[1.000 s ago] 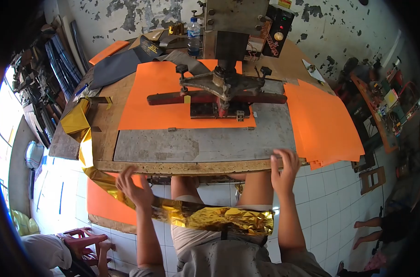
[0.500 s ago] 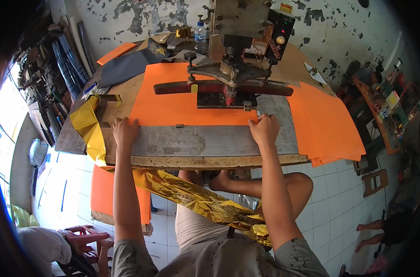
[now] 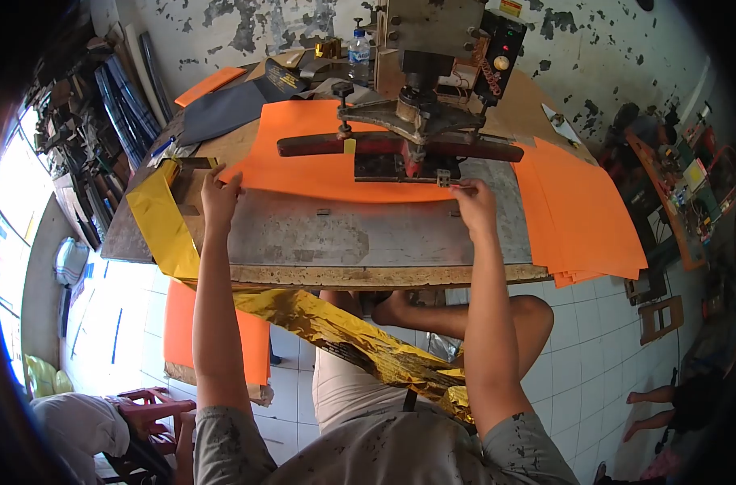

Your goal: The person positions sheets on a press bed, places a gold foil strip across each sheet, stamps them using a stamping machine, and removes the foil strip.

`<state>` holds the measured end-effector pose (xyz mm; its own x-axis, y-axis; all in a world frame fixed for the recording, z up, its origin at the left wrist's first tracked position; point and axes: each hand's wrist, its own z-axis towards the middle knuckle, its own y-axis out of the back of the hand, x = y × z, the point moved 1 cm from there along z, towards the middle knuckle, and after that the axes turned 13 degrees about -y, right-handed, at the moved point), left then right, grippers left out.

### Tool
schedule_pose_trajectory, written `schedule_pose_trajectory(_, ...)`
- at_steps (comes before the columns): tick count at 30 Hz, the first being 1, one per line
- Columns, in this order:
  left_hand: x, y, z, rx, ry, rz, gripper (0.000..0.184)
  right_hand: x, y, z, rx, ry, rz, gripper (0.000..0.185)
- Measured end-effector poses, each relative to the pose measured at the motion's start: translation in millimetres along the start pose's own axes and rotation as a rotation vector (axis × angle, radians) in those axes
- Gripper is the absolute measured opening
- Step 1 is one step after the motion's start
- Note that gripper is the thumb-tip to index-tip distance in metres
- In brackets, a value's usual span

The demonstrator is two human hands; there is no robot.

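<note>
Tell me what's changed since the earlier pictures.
The left hand and right hand moved forward from near the front edge of the table and took hold of the sheet by its near corners. Its near edge has lifted off the plate. The press, right-side stack and bottle stayed put.

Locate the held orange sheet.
In the head view, the orange sheet is centre-left, partly under the press, its near edge between left hand and right hand.

My head-camera feed shows the tabletop (image 3: pixel 120 236) supporting a grey plate (image 3: pixel 291 238), orange sheets (image 3: pixel 582 210) stacked right, dark sheet (image 3: pixel 222 120) rear left.
</note>
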<state>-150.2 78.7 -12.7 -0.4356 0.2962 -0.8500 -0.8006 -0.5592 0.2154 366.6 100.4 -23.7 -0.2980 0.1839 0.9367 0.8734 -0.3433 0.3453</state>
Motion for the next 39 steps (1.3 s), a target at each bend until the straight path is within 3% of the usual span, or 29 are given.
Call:
schedule_pose_trajectory(2, -20.1, 3.1, -0.9, -0.093, 0.084, -0.143, 0.054, -2.1, 9.0, 4.3, 0.048, 0.0, 0.164, 0.033)
schedule_pose_trajectory(4, -41.1, 16.1, -24.8, -0.134, 0.028, -0.146, 0.06, 7.4, 29.4, -25.8, 0.138, 0.005, 0.107, 0.031)
schedule_pose_trajectory(8, -69.3, 52.4, -113.5, -0.249, 0.086, -0.324, 0.06, -6.7, 74.5, -110.0, 0.294, 0.058, 0.198, 0.026)
schedule_pose_trajectory(10, -64.6, 72.9, -165.8, -0.291, 0.136, -0.487, 0.051, -34.0, 91.0, -146.4, 0.35, 0.038, 0.339, 0.029)
schedule_pose_trajectory(12, -47.0, 89.4, -211.4, -0.396, 0.286, -0.579, 0.042, -55.0, 108.0, -172.0, 0.43, 0.039, 0.252, 0.035)
schedule_pose_trajectory(15, -26.9, 114.4, -253.1, -0.313, 0.359, -0.675, 0.036, -78.7, 124.3, -187.9, 0.536, -0.041, 0.205, 0.046)
schedule_pose_trajectory(17, -19.1, 121.8, -262.3, -0.285, 0.383, -0.647, 0.036, -90.5, 122.9, -191.6, 0.646, -0.088, 0.344, 0.058)
schedule_pose_trajectory(20, -27.7, 117.6, -257.8, -0.255, 0.381, -0.595, 0.037, -88.4, 122.9, -194.1, 0.649, -0.161, 0.314, 0.066)
schedule_pose_trajectory(23, -30.9, 119.0, -256.5, -0.236, 0.367, -0.562, 0.038, -86.3, 122.3, -195.5, 0.687, -0.116, 0.353, 0.073)
schedule_pose_trajectory(33, -31.0, 120.1, -259.3, -0.226, 0.381, -0.432, 0.041, -83.0, 124.3, -192.4, 0.708, -0.173, 0.37, 0.078)
schedule_pose_trajectory(39, -19.6, 131.3, -259.6, -0.114, 0.357, -0.452, 0.046, -82.7, 125.7, -189.2, 0.709, -0.163, 0.326, 0.08)
